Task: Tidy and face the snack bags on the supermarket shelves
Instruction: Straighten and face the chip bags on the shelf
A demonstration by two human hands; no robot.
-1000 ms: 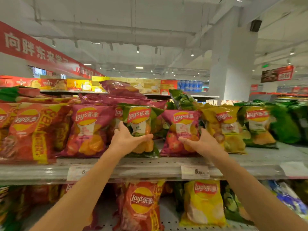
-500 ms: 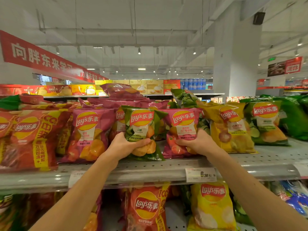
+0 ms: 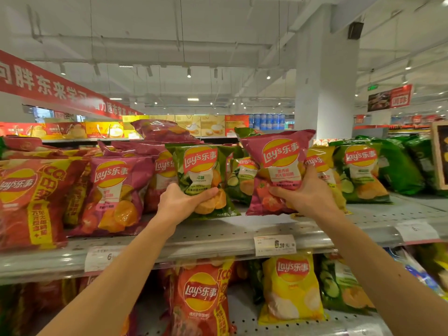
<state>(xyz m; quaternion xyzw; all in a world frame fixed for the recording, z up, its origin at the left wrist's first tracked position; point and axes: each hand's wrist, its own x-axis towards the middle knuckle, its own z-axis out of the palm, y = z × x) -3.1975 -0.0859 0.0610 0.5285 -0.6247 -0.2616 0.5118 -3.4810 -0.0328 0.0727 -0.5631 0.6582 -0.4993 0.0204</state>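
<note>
My left hand [image 3: 180, 202] grips the lower part of a green chip bag [image 3: 201, 166] that stands upright on the grey top shelf [image 3: 218, 236], logo facing me. My right hand [image 3: 305, 195] grips a pink chip bag [image 3: 278, 156], lifted clear of the shelf and tilted to the right. Behind the pink bag stand a yellow bag [image 3: 320, 163] and a green cucumber bag [image 3: 361, 170]. Left of the green bag are a pink bag [image 3: 111, 190] and a large red bag [image 3: 26, 197].
More pink bags [image 3: 160, 132] lie piled behind the front row. The lower shelf holds a red bag [image 3: 201, 297], a yellow bag [image 3: 291, 284] and a green bag [image 3: 339, 287]. Price tags [image 3: 275, 244] line the shelf edge. A white pillar [image 3: 324, 93] rises behind.
My right hand has lifted the pink bag up off the shelf and tilted it. My left hand still holds the green bag, now more upright. The camera has moved closer.
</note>
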